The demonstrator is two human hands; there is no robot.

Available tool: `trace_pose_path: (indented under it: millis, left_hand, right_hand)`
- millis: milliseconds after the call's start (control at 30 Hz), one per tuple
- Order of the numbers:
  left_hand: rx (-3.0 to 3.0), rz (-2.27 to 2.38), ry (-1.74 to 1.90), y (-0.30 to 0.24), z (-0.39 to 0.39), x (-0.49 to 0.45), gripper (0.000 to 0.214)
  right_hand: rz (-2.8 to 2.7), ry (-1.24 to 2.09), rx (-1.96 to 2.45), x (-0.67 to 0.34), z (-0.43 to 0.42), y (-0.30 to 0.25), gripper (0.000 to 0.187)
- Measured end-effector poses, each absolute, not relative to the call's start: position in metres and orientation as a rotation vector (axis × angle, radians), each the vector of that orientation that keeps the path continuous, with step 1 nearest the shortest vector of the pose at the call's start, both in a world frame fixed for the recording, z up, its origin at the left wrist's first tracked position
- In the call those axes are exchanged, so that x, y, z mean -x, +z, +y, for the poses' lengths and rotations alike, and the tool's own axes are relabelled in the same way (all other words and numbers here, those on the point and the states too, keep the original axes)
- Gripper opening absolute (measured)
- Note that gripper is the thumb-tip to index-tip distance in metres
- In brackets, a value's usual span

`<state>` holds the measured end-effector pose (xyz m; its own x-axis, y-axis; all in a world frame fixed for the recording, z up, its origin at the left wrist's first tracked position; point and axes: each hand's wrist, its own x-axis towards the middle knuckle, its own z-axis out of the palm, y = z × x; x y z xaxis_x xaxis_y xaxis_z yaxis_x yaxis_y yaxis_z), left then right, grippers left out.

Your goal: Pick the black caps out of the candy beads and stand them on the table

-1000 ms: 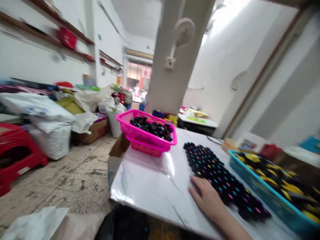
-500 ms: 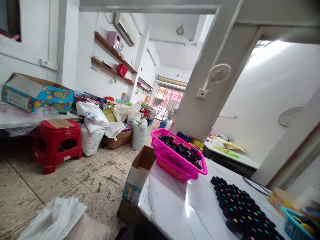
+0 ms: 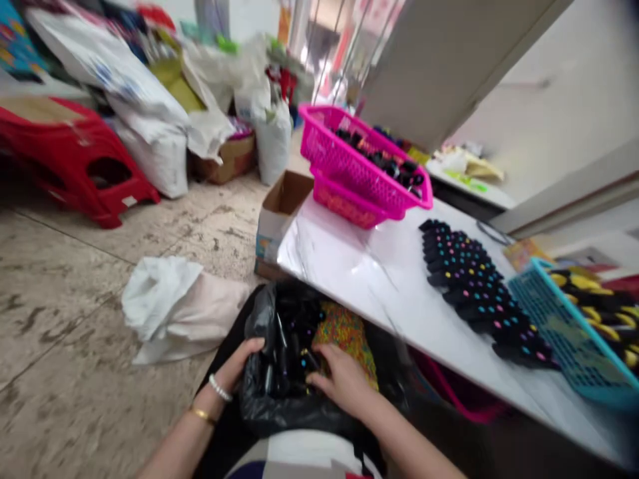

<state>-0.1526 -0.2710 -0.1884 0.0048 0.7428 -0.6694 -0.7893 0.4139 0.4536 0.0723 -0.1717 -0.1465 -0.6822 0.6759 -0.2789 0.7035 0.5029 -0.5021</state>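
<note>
A black plastic bag (image 3: 299, 412) lies open on my lap, filled with small black pieces (image 3: 287, 332) that carry coloured dots. My left hand (image 3: 249, 351), with a white bracelet and a gold bangle on its wrist, grips the bag's left rim. Its fingers are partly hidden by the plastic. Inside the right part of the bag, my right hand (image 3: 339, 376) has thumb and fingers closed around a small black piece; blur hides its details. Beside that hand is a multicoloured speckled cloth or bundle (image 3: 347, 332).
A white marbled table (image 3: 344, 256) bears stacked pink baskets (image 3: 364, 163), rows of dotted black pieces (image 3: 474, 286) and a blue basket (image 3: 539, 319) of black-and-yellow items. A cardboard box (image 3: 279, 213), white sack (image 3: 170, 306) and red stool (image 3: 84, 159) stand on the floor.
The view has tilted down, bringing my lap, both hands and the black bag into sight. The table and baskets now appear higher in the picture.
</note>
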Motion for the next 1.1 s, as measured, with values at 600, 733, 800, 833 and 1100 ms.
trace_pose_path:
  millis: [600, 733, 800, 833, 1100]
  left_hand:
    - [0.176, 1.095, 1.186, -0.194, -0.264, 0.154, 0.027]
    - [0.13, 1.098, 1.196, -0.194, -0.264, 0.155, 0.031]
    - [0.104, 1.084, 1.192, -0.194, -0.265, 0.155, 0.031]
    - [0.099, 1.076, 1.191, -0.194, -0.265, 0.155, 0.03]
    - [0.127, 1.04, 1.206, -0.192, -0.265, 0.154, 0.016]
  right_hand:
    - [2.716, -0.202, -0.928, -0.133, -0.131, -0.146, 0.047]
    - [2.73, -0.015, -0.937, -0.126, -0.129, -0.142, 0.043]
    - [2.763, -0.047, -0.83, -0.124, -0.128, -0.141, 0.041]
    - [2.767, -0.097, -0.759, -0.123, -0.129, -0.142, 0.041]
    - [2.694, -0.132, -0.739, -0.113, -0.138, -0.141, 0.04]
